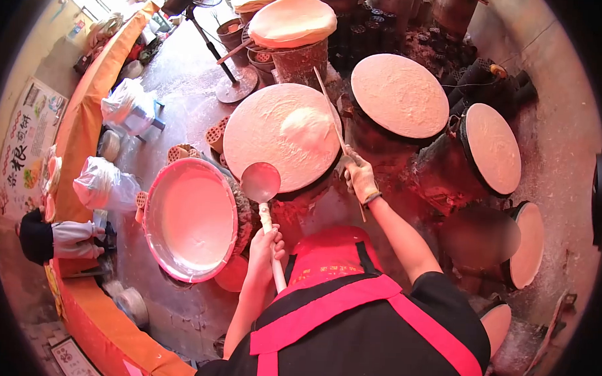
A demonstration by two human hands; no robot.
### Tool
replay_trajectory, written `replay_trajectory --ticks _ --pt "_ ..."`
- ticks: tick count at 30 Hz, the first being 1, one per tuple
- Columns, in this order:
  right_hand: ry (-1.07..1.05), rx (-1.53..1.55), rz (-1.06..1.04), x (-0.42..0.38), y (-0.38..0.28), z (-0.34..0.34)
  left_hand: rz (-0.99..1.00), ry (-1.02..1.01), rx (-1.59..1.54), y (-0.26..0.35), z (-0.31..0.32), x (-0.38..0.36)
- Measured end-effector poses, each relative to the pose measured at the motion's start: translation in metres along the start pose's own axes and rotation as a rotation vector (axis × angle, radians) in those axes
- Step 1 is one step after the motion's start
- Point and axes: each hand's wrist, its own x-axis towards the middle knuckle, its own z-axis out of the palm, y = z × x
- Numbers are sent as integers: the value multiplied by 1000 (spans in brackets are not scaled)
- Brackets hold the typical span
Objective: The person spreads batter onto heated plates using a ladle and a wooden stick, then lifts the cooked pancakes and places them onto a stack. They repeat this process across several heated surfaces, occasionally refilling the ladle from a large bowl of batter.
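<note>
My left hand (265, 254) is closed around the pale handle of a ladle (261, 182). The ladle's bowl is held up at the near left edge of a round griddle coated with pale batter (256, 133), overlapping it in this view. A thicker patch of batter lies right of the griddle's middle. Closed on a long thin wooden scraper (330, 108), my right hand (361, 178) is just off the griddle's right edge, and the scraper slants along that edge. Left of the ladle stands a pink-rimmed tub (156, 185) of pale batter.
More batter-coated griddles (400, 95) stand on stoves along the right. Behind the front griddle, a stack of thin flatbreads (292, 22) tops a drum. Honeycomb briquettes (180, 153) sit beside the tub. An orange-covered counter (84, 131) curves along the left, with a person (67, 239) beyond it.
</note>
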Motion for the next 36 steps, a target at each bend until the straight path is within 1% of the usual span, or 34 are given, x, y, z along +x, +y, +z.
replay_trajectory --ticks 2,4,5,6,8,9,11,12,14,15,16,18,19,20,21,22,23,24,26,27,29,30,32,33,36 --pt "-124 -131 -12 -1 5 0 -11 -20 13 0 -1 4" --pt "-263 -186 64 -19 8 -8 -25 -20 38 5 -2 16" --pt "-336 -167 96 -38 -3 -12 -30 -20 50 9 -2 24" --pt "-365 -163 79 -45 3 -21 -16 -20 70 13 -2 33" --pt "-296 -109 93 -60 14 -34 -18 -18 117 26 1 54" --pt "-198 -58 74 -67 19 -32 -2 -48 136 32 3 65" --pt "-1 41 35 -76 26 -21 48 -29 198 34 8 96" --pt "-16 46 22 -70 38 -15 77 -16 237 34 13 110" --pt "-119 54 38 -70 53 3 25 39 258 27 30 127" --pt "-173 82 26 -69 63 12 21 125 333 22 45 127" --pt "-206 98 45 -68 69 20 12 110 331 13 49 133" --pt "-290 139 117 -72 69 29 -131 35 21 11 55 136" --pt "-308 123 136 -74 65 29 -336 -156 -335 19 39 150" --pt "-325 107 150 -79 51 30 -600 -420 -773 40 27 143" --pt "-341 92 163 -84 35 30 -800 -456 -1050 68 29 108" --pt "-375 72 79 -88 21 26 -695 -486 -956 80 16 86" --pt "-300 51 -14 -87 7 25 -613 -509 -734 84 3 69" --pt "-223 32 -105 -83 -3 23 -373 -371 -416 84 4 40" --pt "-38 156 -22 -76 -7 14 -358 -344 -301 79 -8 19" --pt "-84 -116 12 -36 43 -8 -412 -320 -307 78 -15 18" --pt "-264 -77 -297 -63 84 10 -514 -281 -313 84 -30 26" --pt "-235 -361 -216 -95 89 10 -530 -248 -279 86 -33 26" --pt "-327 -393 -209 -125 87 15 -582 -175 -205 82 -44 23" --pt "-300 -340 -271 -124 99 11 -584 -203 -172 78 -52 25" --pt "116 -52 -375 -124 104 15 -574 -203 -75 77 -59 24"
